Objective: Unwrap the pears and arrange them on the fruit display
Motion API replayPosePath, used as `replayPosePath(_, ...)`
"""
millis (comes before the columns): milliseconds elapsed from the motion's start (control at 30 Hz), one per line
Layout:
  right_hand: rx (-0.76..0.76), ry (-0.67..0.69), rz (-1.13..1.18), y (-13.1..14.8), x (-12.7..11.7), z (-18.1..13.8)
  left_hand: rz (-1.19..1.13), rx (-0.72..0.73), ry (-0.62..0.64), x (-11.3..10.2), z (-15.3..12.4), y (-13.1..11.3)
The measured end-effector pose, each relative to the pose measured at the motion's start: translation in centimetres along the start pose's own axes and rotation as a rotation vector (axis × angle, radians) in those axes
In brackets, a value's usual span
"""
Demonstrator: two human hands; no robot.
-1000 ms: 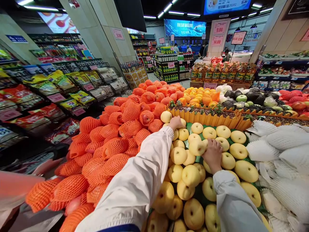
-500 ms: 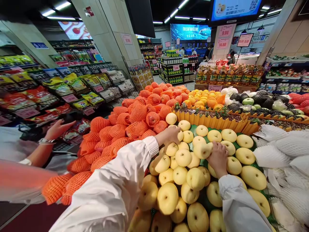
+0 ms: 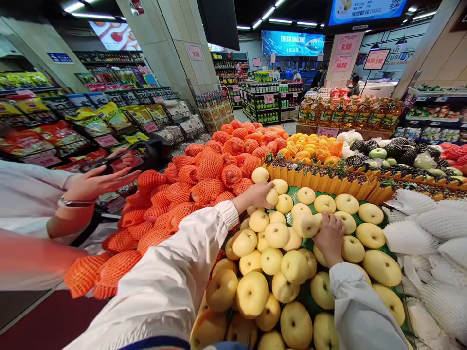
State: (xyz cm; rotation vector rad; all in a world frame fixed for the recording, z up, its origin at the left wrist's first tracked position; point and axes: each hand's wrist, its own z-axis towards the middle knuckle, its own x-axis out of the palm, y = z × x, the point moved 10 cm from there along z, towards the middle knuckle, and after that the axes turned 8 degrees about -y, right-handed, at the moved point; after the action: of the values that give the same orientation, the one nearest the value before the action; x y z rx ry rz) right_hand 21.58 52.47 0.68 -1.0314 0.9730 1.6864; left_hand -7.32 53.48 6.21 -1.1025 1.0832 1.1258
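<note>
Pale yellow pears [image 3: 276, 235] lie heaped on a green mat [image 3: 317, 193] in front of me. My left hand [image 3: 255, 195] is closed around a pear [image 3: 272, 197] at the upper left of the heap, its fingers curled over the top. To the right, my right hand [image 3: 330, 237] grips another pear [image 3: 305, 224] from its right side; this one rests on or just above its neighbours, I cannot tell which. Part of each hand's grip is hidden behind the fruit. Both arms wear white sleeves.
Fruit in orange foam nets [image 3: 209, 167] is piled to the left. White foam nets [image 3: 426, 228] lie at the right. A low yellow fence [image 3: 317, 177] borders the pears at the back. Another person's hand [image 3: 98, 182] reaches in at the far left, beside the snack shelves.
The other person's hand at the left has moved right and opened toward the netted fruit. My left hand shifts very slightly on its pear; my right hand stays put. The view tilts a little.
</note>
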Motion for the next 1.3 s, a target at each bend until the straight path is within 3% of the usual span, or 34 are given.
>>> replayPosePath(233, -0.008, -0.007, -0.005, 0.0, 0.3, 0.0, 0.044, -0.012, 0.007, -0.1, -1.2, -1.4)
replayPosePath(467, -0.024, -0.039, -0.001, -0.1, 0.3, 0.0, -0.159, -0.108, -0.033, -0.7, -1.6, 1.9)
replayPosePath(567, -0.025, -0.051, -0.005, -0.1, 0.4, 0.1, -0.272, -0.174, -0.089, -1.9, -0.1, 3.5)
replayPosePath(667, -0.018, -0.039, -0.014, 0.0, 0.5, 0.1, -0.197, -0.232, -0.138, -2.7, 2.9, 3.4)
replayPosePath(833, -0.011, -0.001, -0.014, 0.1, 0.2, 0.0, -0.097, -0.379, 0.064, 1.4, 7.5, 1.1)
replayPosePath(933, 0.002, 0.015, -0.016, 0.1, 0.2, 0.0, -0.054, -0.432, 0.081, 3.0, 8.9, -0.3)
replayPosePath(1100, -0.003, 0.032, -0.034, 0.2, 0.4, 0.1, 0.013, -0.317, -0.012, 2.8, 9.7, -2.4)
replayPosePath(1300, 0.002, 0.031, -0.013, 0.2, 0.3, 0.1, 0.016, -0.103, -0.025, 3.3, 9.7, -4.1)
